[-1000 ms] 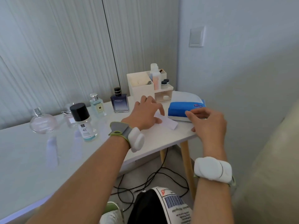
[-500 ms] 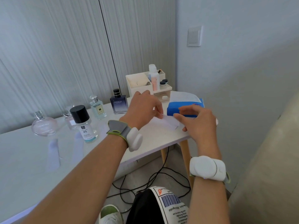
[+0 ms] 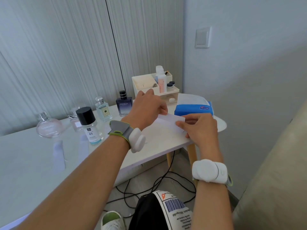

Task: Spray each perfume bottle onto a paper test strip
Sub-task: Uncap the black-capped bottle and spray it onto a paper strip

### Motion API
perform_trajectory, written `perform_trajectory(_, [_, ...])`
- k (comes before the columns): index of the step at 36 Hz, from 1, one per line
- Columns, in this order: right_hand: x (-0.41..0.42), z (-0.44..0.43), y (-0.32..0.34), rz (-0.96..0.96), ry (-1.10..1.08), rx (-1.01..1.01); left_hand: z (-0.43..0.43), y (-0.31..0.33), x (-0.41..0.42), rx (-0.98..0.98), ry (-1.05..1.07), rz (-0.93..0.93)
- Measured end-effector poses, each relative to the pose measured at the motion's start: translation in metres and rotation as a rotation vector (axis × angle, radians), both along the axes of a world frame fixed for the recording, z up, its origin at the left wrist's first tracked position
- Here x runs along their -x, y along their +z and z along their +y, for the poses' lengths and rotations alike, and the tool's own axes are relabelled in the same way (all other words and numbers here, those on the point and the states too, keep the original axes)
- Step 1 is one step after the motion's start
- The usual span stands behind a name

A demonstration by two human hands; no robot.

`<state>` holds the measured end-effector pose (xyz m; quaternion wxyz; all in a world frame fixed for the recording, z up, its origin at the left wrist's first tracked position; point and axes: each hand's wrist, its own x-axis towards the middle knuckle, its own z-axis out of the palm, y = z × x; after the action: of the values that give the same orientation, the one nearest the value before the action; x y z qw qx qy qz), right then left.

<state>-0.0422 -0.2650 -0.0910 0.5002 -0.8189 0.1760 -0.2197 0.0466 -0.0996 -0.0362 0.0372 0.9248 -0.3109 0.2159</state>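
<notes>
— Glass is your risk on the left. The round pink bottle point(image 3: 49, 128), the black-capped bottle point(image 3: 89, 130), the pale bottle with the silver cap point(image 3: 103, 111) and the dark blue bottle point(image 3: 124, 105) stand in a loose row on the white table point(image 3: 25, 163). Your left forearm passes just beside the black-capped one, and a sideways sweep of that arm would likely topple it.

— And the two paper strips point(image 3: 59, 153) lying flat in front of them?

— They're light and loose, so a nudge or a draught may shift them. Further right, your left hand point(image 3: 147, 110) pinches one end of the white paper point(image 3: 169, 121). Your right hand point(image 3: 201, 128) pinches the other end, fingers curled onto it, over the table's right end and near the blue tissue pack point(image 3: 193, 110). Pull unevenly and I think it tears crooked or slips from one pinch.

— What can you read?

— The round bottle's lettering is too faint. The black-capped bottle's label shows "45". The dark blue one says "MAYCREATE". The pack's red logo is illegible, and so is the small print by the barcode label point(image 3: 174, 206) at your knee.
</notes>
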Motion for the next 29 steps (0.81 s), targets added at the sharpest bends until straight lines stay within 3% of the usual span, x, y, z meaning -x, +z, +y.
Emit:
perform_trajectory(21, [0.0055, 0.0013, -0.0019, -0.079, -0.102, -0.048, 0.0071, 0.0025, -0.0032, 0.133, 0.035, -0.085])
perform_trajectory(29, [0.0088, 0.0034, -0.0001, -0.089, -0.146, -0.066, 0.0053, 0.0050, 0.0003, 0.100, 0.031, -0.118])
